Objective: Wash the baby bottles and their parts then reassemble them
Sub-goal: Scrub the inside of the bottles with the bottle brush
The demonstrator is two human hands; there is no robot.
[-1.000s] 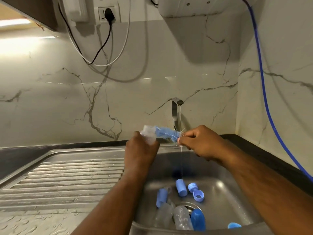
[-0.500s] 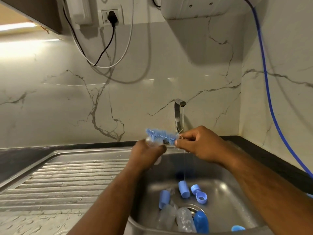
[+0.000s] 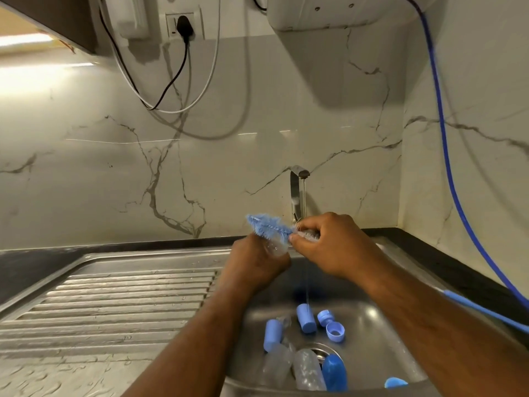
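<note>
My left hand (image 3: 253,266) grips a small clear bottle part (image 3: 275,247) over the sink. My right hand (image 3: 333,243) pinches the base of a blue bottle brush (image 3: 267,225), whose bristles stick out to the left above the clear part. A thin stream of water runs from the tap (image 3: 297,193) just behind my right hand. In the sink basin (image 3: 380,333) lie clear bottles (image 3: 307,369), blue caps (image 3: 305,318) and a blue ring (image 3: 335,331).
A ribbed steel draining board (image 3: 114,299) lies left of the basin. A blue hose (image 3: 446,156) hangs down the right wall to the dark counter (image 3: 446,262). Cables hang from a wall socket (image 3: 183,22) above.
The brush has come out of the clear part, which my left hand has lowered below the bristles. The camera tilted up slightly.
</note>
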